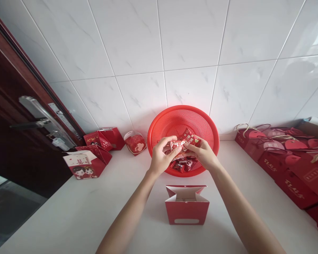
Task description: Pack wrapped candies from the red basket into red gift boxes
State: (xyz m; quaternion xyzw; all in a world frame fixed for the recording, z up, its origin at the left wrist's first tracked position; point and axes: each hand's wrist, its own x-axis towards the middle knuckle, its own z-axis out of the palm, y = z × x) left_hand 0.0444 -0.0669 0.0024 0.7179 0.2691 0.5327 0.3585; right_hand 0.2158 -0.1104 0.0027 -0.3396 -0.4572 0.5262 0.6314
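Nearest: two bare forearms (129, 213) reach in over the worktop (69, 215); between them an open red box (187, 212) stands upright, mouth up, just in front of the basket.
Left hand: the left hand (161, 157) is over the basket, thumb and fingers closed on a small red-and-white packet (177, 144).
Right hand: the right hand (204, 153) meets it there, its grip pinched on the same packet; whether it also holds the larger red packet (190, 135) just behind, I cannot tell.
Step in hand: apparently handling or sorting single packets; a next move would call for a light pinch and a clear lift over the rim.
Red basket: the round mesh basket (215, 141) holds wrapped sweets (184, 164), partly hidden by the hands.
Open box: pale inner walls show; no packet is visible inside.
Left group: red cartons (116, 138), a carton with cartoon figures (85, 170) and a rounded carton (135, 143), contents not visible.
Right group: corded red boxes (293, 187) packed close together, contents hidden.
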